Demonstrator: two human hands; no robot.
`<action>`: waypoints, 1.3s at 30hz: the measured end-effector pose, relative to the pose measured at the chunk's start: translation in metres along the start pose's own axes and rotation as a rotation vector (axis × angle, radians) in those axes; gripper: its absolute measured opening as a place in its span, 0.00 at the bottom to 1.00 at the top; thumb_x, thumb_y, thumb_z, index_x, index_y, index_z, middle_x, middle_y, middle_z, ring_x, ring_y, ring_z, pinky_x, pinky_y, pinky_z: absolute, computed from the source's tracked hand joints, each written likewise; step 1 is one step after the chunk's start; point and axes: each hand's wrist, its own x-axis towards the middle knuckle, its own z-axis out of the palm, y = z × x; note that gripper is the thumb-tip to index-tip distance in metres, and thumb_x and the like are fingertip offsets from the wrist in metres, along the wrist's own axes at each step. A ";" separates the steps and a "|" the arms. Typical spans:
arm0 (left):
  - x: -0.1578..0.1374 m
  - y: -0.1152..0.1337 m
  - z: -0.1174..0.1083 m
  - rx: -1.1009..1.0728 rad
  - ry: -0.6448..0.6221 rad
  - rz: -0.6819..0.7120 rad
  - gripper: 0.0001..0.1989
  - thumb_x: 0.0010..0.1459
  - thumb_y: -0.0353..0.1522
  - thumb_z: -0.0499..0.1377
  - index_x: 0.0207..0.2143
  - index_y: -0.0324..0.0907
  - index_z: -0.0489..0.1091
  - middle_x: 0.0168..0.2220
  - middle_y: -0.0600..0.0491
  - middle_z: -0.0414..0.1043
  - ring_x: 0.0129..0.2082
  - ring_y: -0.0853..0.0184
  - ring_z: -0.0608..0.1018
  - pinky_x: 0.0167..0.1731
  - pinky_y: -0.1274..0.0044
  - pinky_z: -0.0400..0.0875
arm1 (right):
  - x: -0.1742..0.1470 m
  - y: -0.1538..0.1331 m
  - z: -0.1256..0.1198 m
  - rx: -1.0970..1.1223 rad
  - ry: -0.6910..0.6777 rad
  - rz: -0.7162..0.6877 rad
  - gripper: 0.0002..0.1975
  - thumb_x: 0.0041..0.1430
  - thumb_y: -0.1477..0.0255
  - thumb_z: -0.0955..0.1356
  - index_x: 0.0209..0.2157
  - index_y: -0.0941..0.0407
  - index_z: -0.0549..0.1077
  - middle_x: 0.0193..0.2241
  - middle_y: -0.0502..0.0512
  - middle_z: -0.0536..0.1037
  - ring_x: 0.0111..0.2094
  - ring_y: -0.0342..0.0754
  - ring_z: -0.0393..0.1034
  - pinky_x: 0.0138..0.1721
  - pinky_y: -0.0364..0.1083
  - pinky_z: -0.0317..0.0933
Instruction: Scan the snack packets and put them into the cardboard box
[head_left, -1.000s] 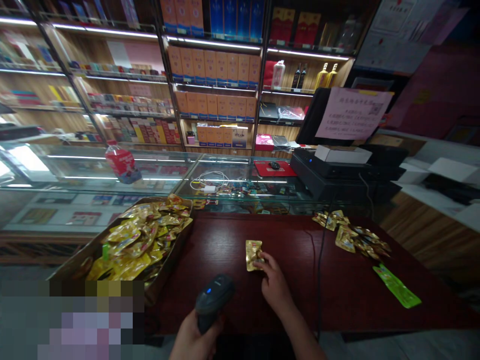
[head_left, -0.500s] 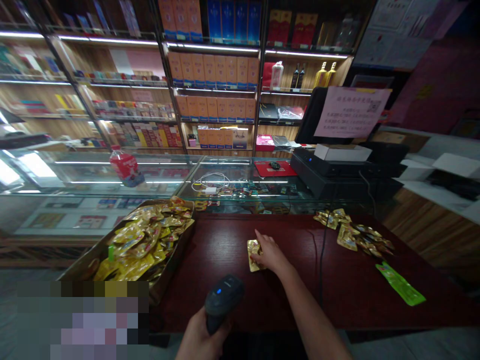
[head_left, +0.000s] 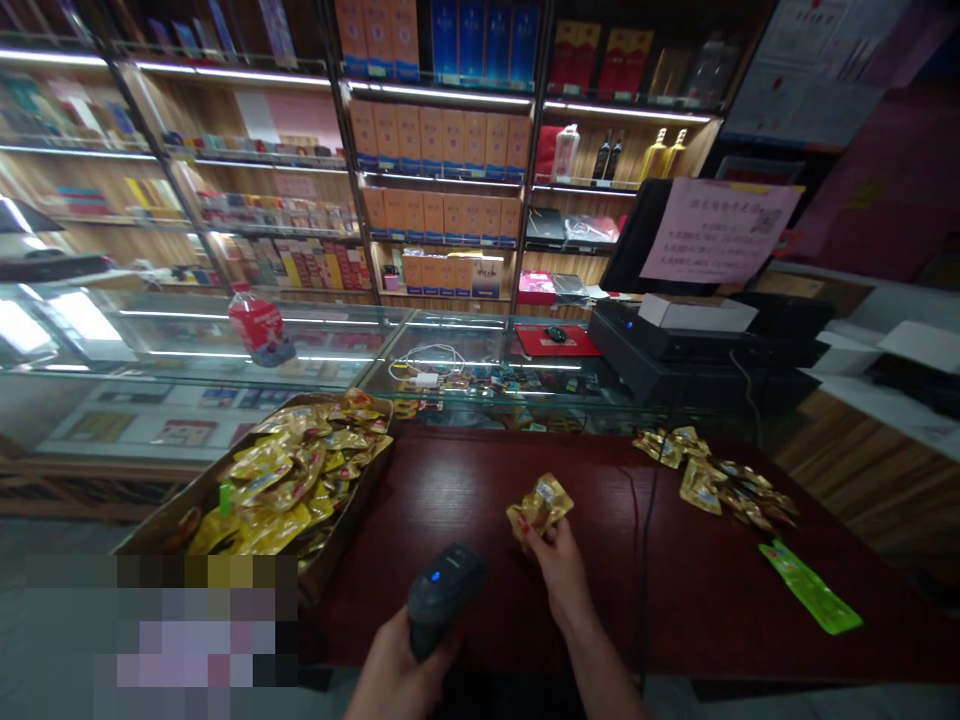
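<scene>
The left hand (head_left: 401, 660) is gripping a scanner (head_left: 448, 588); the right hand (head_left: 562, 565) is pinching a gold packet (head_left: 549, 502) over the table (head_left: 450, 470). Rightward a green sachet (head_left: 810, 588) is lying; leftward a box (head_left: 334, 550) is holding packets (head_left: 281, 480). Beyond, a bottle (head_left: 259, 325) is standing.

Lit shelves (head_left: 634, 155) behind a glass case (head_left: 480, 342)
A red bottle (head_left: 259, 322) on it, a mouse (head_left: 556, 334) on a mat (head_left: 585, 344).

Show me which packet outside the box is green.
The long, slim packet at the right of the table, just nearer the camera than the gold pile. The pile's packets and the held packet in the right hand are gold.
</scene>
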 end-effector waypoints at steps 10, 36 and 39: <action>0.002 0.028 0.000 0.101 -0.031 0.170 0.06 0.47 0.32 0.61 0.28 0.39 0.74 0.27 0.54 0.75 0.28 0.64 0.73 0.29 0.78 0.67 | -0.012 0.004 0.004 -0.167 -0.146 -0.133 0.22 0.50 0.55 0.73 0.40 0.56 0.78 0.40 0.60 0.84 0.43 0.59 0.79 0.46 0.54 0.71; 0.058 -0.068 0.002 -0.364 0.099 -0.117 0.17 0.44 0.44 0.66 0.25 0.43 0.64 0.14 0.60 0.67 0.07 0.73 0.65 0.07 0.81 0.58 | 0.005 -0.078 0.200 -0.202 -0.680 -0.082 0.22 0.44 0.55 0.76 0.37 0.56 0.80 0.31 0.53 0.83 0.27 0.47 0.74 0.26 0.42 0.65; 0.056 -0.068 0.003 -0.372 0.111 -0.107 0.15 0.46 0.42 0.66 0.27 0.42 0.67 0.15 0.58 0.69 0.09 0.72 0.68 0.08 0.81 0.60 | -0.008 -0.080 0.251 -0.149 -0.882 -0.150 0.23 0.44 0.54 0.76 0.39 0.53 0.79 0.33 0.50 0.83 0.32 0.50 0.76 0.33 0.46 0.69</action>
